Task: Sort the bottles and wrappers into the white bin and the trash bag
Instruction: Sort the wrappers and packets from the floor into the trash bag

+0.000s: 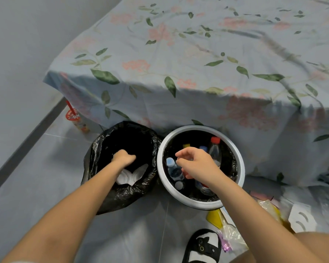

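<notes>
A black trash bag stands open on the floor at the left, with a white wrapper lying inside. My left hand reaches down into the bag with its fingers curled under; I cannot see anything in it. To its right stands the white bin, lined in black and holding several plastic bottles, one with a red cap. My right hand hovers over the bin, fingers loosely spread and holding nothing.
A bed with a floral sheet rises right behind both containers. Wrappers and plastic packaging lie on the floor at the lower right beside a black-and-white slipper. A cup with a red straw stands by the wall at the left.
</notes>
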